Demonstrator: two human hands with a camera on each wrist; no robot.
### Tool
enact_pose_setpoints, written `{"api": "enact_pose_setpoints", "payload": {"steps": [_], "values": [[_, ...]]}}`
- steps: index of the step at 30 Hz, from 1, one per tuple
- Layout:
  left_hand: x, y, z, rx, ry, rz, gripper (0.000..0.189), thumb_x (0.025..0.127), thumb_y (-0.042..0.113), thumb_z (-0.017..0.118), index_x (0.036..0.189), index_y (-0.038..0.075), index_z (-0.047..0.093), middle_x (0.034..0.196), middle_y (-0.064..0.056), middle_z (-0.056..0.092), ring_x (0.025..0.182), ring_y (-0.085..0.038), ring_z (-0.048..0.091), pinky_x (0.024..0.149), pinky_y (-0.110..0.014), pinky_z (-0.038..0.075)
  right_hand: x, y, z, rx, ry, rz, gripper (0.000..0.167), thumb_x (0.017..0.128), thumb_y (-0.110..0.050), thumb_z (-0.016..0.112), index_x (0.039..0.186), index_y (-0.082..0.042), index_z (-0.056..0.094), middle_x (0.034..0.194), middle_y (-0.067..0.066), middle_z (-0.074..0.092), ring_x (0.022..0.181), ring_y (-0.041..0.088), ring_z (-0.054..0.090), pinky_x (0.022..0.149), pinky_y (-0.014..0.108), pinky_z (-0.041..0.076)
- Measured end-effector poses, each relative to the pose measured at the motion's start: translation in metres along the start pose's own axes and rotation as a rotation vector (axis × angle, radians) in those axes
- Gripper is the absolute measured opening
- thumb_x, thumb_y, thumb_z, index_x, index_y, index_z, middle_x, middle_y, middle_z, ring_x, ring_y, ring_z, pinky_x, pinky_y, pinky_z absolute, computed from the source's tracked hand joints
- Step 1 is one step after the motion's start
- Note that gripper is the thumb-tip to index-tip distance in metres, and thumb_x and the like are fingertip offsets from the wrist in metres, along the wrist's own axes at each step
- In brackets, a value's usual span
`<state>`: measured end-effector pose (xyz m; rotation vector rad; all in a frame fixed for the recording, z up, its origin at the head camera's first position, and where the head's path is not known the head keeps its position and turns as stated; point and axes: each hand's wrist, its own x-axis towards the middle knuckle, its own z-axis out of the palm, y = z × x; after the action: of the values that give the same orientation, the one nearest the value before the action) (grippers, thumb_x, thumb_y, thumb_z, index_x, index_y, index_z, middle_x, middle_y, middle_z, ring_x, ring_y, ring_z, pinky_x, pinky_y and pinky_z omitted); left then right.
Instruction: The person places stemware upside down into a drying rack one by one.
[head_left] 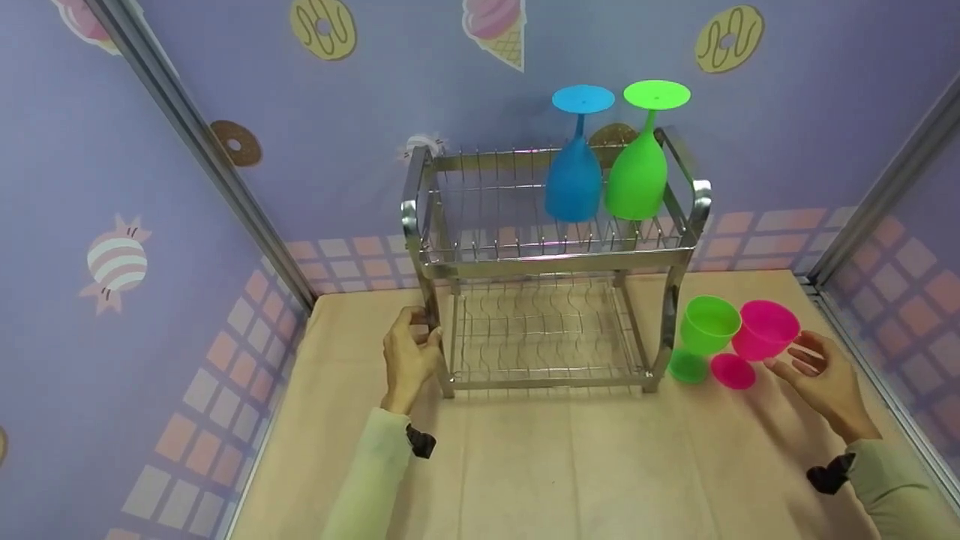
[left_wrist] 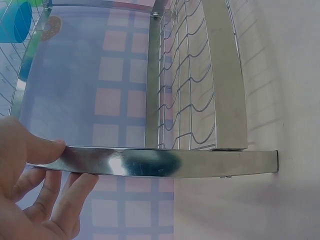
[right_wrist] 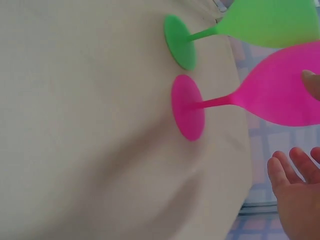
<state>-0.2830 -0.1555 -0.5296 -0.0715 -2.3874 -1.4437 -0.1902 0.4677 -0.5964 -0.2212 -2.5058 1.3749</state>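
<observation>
A two-tier metal dish rack [head_left: 555,261] stands against the back wall. My left hand [head_left: 411,356] grips its left front post [left_wrist: 125,161], thumb on one side and fingers on the other. Upside down on the top tier are a blue wine glass [head_left: 574,180] and a green wine glass [head_left: 637,176]. To the right of the rack, a pink wine glass [head_left: 765,331] stands upright on the table beside another green wine glass [head_left: 709,325]. My right hand [head_left: 825,379] is just right of the pink glass, fingers loosely spread, the thumb overlapping its bowl in the right wrist view.
A pale cloth-covered table [head_left: 525,457] lies under everything. The rack's lower wire tier [head_left: 544,330] holds nothing. Patterned walls [head_left: 360,112] enclose the back and sides, with a metal corner post [head_left: 202,135] at the left and another [head_left: 885,180] at the right.
</observation>
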Motion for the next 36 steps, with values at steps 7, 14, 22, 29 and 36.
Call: {"api": "enact_pose_setpoints", "payload": {"steps": [7, 14, 22, 29, 36], "values": [[-0.001, 0.0, 0.0, 0.005, 0.001, 0.003, 0.037, 0.093, -0.003, 0.077, 0.128, 0.002, 0.065, 0.121, -0.02, 0.072, 0.098, -0.039, 0.079, 0.086, -0.047, 0.068, 0.002, 0.005, 0.022, 0.069, -0.039, 0.018, 0.09, 0.096, -0.026, 0.083, 0.163, 0.002, 0.029, 0.149, 0.018, 0.048, 0.116, -0.005, 0.052, 0.094, 0.003, 0.05], [0.0, 0.001, 0.001, 0.004, -0.001, -0.002, 0.036, 0.093, -0.003, 0.077, 0.126, 0.003, 0.066, 0.12, -0.02, 0.072, 0.098, -0.038, 0.079, 0.087, -0.046, 0.068, 0.006, 0.006, 0.037, 0.141, -0.024, 0.027, 0.093, 0.093, -0.019, 0.085, 0.161, 0.001, 0.026, 0.132, -0.021, 0.047, 0.112, -0.009, 0.053, 0.092, 0.002, 0.05], [0.0, -0.001, 0.0, 0.006, 0.005, -0.001, 0.036, 0.093, -0.003, 0.077, 0.126, 0.003, 0.066, 0.119, -0.02, 0.072, 0.099, -0.039, 0.079, 0.086, -0.047, 0.068, 0.01, 0.004, 0.043, 0.123, 0.011, 0.086, 0.091, 0.094, -0.02, 0.085, 0.16, 0.001, 0.026, 0.139, -0.004, 0.049, 0.111, -0.007, 0.051, 0.089, 0.001, 0.05], [0.001, 0.0, 0.0, -0.004, 0.001, -0.005, 0.037, 0.093, -0.003, 0.077, 0.127, 0.003, 0.066, 0.121, -0.02, 0.072, 0.1, -0.04, 0.078, 0.087, -0.047, 0.068, 0.01, 0.004, 0.039, 0.113, 0.03, 0.084, 0.092, 0.094, -0.021, 0.085, 0.161, 0.0, 0.026, 0.14, -0.008, 0.048, 0.112, -0.007, 0.051, 0.09, 0.001, 0.05], [0.001, 0.0, 0.0, -0.004, -0.004, 0.003, 0.037, 0.093, -0.004, 0.077, 0.127, 0.001, 0.066, 0.12, -0.021, 0.072, 0.098, -0.039, 0.079, 0.087, -0.046, 0.068, 0.007, -0.005, 0.03, 0.196, 0.057, 0.063, 0.078, 0.094, -0.009, 0.083, 0.154, -0.003, 0.034, 0.127, -0.023, 0.047, 0.109, -0.009, 0.054, 0.091, 0.001, 0.05]]}}
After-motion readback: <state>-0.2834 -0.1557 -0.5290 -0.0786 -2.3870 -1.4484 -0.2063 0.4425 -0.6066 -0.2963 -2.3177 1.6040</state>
